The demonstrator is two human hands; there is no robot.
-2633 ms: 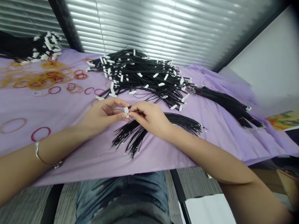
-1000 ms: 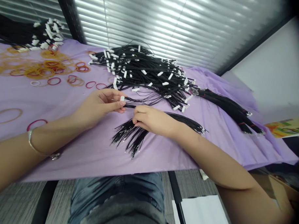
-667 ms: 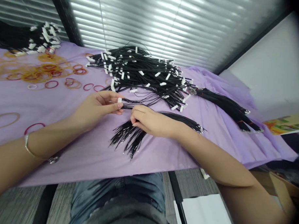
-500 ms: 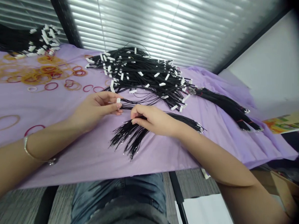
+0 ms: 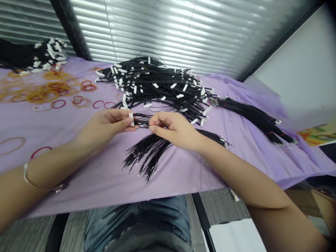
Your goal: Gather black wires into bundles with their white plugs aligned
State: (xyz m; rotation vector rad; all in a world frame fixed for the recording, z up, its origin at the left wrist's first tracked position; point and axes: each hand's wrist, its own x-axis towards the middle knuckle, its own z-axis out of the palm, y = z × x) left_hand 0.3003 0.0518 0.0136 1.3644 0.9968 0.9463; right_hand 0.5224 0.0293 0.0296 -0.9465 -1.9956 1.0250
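Between the thumb and fingers of my left hand (image 5: 106,125) is a small white connector (image 5: 131,119), held upright above the cloth. Black wires (image 5: 142,121) run from it to the right. My right hand (image 5: 177,132) is closed in a pinch on a black wire close to the connector; how many strands it grips is hard to make out. Just below my right hand lies a fanned bundle of loose black wires (image 5: 145,150) with shiny metal tips. Behind both hands is a large heap of black wires with white connectors (image 5: 158,80).
A purple cloth (image 5: 103,179) covers the table. Yellow and red rubber bands (image 5: 49,91) lie scattered at the left, with another heap of connector wires (image 5: 24,53) beyond. Tied black wire bundles (image 5: 253,115) lie at the right. Window blinds (image 5: 153,23) stand behind the table.
My right hand has risen slightly, from over the loose wire bundle to beside the connector. My left hand still holds the connector. The view has shifted a little.
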